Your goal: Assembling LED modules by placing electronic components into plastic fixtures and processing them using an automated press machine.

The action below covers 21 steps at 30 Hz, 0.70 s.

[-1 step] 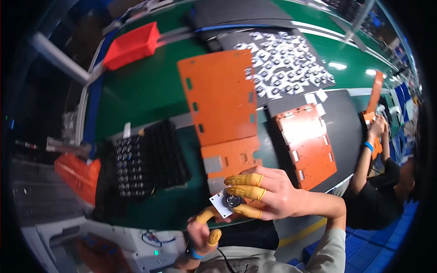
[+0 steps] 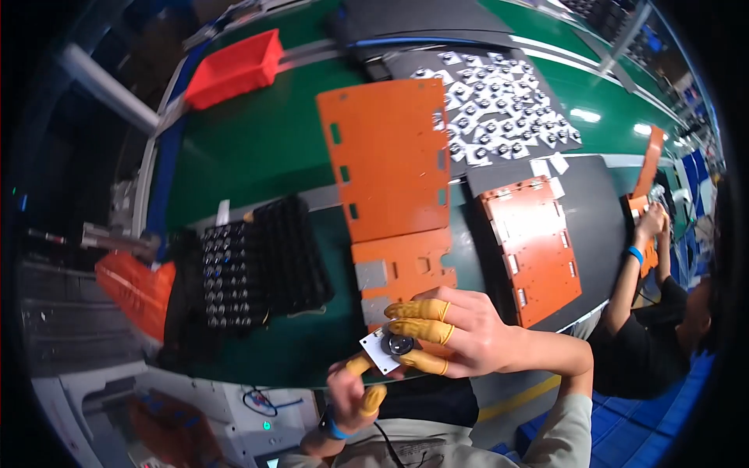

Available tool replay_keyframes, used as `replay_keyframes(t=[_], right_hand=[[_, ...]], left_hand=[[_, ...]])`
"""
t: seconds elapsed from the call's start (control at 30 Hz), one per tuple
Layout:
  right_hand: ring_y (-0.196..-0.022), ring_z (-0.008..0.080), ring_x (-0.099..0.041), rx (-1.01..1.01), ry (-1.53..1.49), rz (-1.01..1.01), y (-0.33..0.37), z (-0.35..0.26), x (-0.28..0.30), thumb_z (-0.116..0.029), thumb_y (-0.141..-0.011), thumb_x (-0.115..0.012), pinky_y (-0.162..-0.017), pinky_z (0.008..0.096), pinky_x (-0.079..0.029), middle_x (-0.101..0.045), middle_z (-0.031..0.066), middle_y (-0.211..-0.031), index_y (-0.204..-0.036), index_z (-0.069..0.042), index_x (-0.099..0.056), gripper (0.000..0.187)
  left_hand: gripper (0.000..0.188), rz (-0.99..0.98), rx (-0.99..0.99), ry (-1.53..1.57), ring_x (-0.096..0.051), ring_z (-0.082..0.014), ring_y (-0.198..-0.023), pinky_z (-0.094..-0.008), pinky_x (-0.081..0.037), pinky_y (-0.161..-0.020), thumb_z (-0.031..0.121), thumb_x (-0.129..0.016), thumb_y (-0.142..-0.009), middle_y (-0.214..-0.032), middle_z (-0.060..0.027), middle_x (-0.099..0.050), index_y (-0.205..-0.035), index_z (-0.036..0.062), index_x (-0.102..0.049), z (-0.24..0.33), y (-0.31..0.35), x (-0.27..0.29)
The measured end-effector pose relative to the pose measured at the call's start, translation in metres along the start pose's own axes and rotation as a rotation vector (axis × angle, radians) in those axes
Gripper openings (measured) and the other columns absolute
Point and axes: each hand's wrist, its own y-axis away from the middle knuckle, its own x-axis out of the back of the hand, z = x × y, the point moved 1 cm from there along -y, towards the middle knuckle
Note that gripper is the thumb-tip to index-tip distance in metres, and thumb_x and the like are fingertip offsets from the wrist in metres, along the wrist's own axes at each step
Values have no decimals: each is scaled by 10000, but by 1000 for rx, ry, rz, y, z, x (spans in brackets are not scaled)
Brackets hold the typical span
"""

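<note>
The right hand [image 2: 476, 331] pinches a white board with a round black lens [image 2: 377, 356] between its thumb and fingers, above the counter's near edge. Just below it, the left hand [image 2: 349, 396] has thumb and forefinger spread apart; I cannot tell whether the forefinger touches the board. Near the left edge of the counter [image 2: 234, 168], a black tray [image 2: 267, 261] contains rows of small round lenses [image 2: 221, 296]. An open red bin [image 2: 234, 72] sits at the far left corner. Toward the far edge, a dark mat [image 2: 463, 167] carries many white lens boards [image 2: 499, 103], beside a hinged orange panel [image 2: 390, 160].
</note>
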Motion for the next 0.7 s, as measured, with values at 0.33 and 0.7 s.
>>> replay_keyframes(t=[0.33,0.7], right_hand=[[-1072,353,-700,103,107,180,15,-30,-52,-172,-666,-803,-678,343,-624,-705,223,-1110,-1076,-83,-751,423],[-847,214,-706,453,173,328,47,-38,-56,-101,-769,-686,-812,368,-614,-735,94,-926,-892,-75,-740,137]], left_hand=[[288,55,38,-187,-633,-147,-573,-258,-479,-556,187,-470,-962,-657,-61,-648,-896,-31,-647,11,18,6],[281,56,21,-47,-607,-148,-535,-256,-458,-511,149,-465,-950,-658,-65,-635,-909,-58,-651,21,33,7]])
